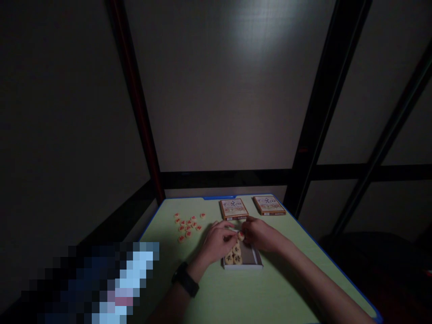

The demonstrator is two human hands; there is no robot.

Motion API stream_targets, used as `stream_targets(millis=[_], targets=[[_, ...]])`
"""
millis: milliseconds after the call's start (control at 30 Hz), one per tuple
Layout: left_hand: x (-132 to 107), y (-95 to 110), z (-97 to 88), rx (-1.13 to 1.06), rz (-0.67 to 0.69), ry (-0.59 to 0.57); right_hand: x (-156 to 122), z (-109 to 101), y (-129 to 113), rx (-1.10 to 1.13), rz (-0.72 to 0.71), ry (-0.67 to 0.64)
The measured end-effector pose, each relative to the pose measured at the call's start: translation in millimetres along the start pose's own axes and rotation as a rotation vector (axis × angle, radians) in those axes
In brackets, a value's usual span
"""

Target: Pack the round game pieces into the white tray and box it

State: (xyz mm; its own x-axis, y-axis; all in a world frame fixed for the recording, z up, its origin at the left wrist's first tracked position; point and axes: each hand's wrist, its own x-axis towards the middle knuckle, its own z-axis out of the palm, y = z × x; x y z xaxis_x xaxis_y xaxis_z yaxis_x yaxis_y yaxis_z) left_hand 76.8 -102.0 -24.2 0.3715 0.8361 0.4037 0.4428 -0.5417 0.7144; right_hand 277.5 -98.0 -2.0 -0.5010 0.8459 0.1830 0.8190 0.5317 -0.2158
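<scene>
Game piece (240,235), at the frame's lower middle, is pinched between fingers of left hand (218,240) and right hand (259,235) above the tray (251,260), seemingly mid-packing; seating it needs a free slot

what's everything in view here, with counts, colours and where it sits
table: one, light green with blue edge, lower middle
flat boxes: two, orange-brown, far edge
loose round pieces: about a dozen, pale with red marks, left of hands
tray: one, white rim, under the hands
tray pieces: a few, pale with dark marks, tray's left
held piece: one, pale, between both hands' fingertips
watch: one, black, left wrist
left hand: one, bare, grip on held piece
right hand: one, bare, grip on held piece
</scene>
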Motion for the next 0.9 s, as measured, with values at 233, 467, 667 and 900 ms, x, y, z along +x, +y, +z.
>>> stream_targets(millis=[233,467,667,900], targets=[[-2.5,-2.6,1.4,0.040,0.026,-0.070,0.3,-0.6,-3.3,0.001,0.014,-0.022],[-2.6,-3.6,1.6,0.061,0.027,-0.097,0.3,1.3,-1.2,0.003,0.018,-0.016],[-4.7,1.0,-1.5,0.196,0.022,-0.166,0.7,1.8,-2.2,-0.010,0.028,0.001],[-2.3,6.5,-4.1,0.309,-0.042,-0.110,-1.8,-3.6,-1.9,0.086,-0.056,0.032]])
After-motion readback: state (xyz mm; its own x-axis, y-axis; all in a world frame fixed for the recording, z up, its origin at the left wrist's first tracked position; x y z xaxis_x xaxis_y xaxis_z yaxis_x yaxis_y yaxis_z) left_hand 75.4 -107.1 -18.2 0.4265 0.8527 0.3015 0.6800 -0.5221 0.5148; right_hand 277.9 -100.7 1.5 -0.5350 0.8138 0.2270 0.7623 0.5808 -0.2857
